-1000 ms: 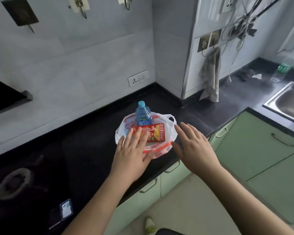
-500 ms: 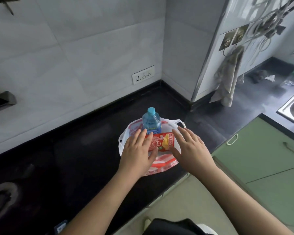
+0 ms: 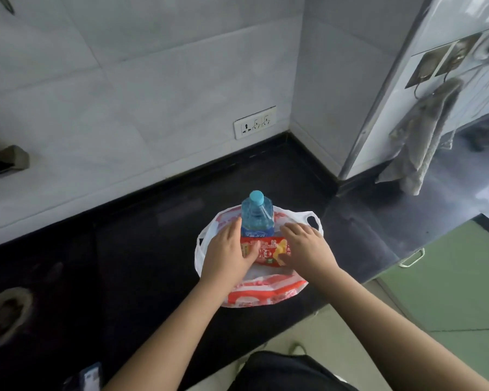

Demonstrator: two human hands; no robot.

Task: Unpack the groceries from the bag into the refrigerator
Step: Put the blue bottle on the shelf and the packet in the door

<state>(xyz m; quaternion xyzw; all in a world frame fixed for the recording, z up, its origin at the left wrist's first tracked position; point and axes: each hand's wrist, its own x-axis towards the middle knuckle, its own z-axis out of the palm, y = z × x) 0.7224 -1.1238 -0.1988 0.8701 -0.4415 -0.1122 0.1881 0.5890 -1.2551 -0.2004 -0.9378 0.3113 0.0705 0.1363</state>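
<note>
My left hand point(image 3: 227, 253) and right hand point(image 3: 305, 246) have closed onto the red snack packet point(image 3: 266, 251), fingers curled round its ends; its print is unreadable; the blue-capped water bottle point(image 3: 257, 215) stands at 12 o'clock.

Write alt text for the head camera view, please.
Two hands, left hand and right hand, hold a red snack packet in an open plastic bag on a black counter; a blue-capped bottle stands behind it.

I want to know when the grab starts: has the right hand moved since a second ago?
Yes. The right hand has closed in toward the bag and now rests on the red packet's right end.
</note>
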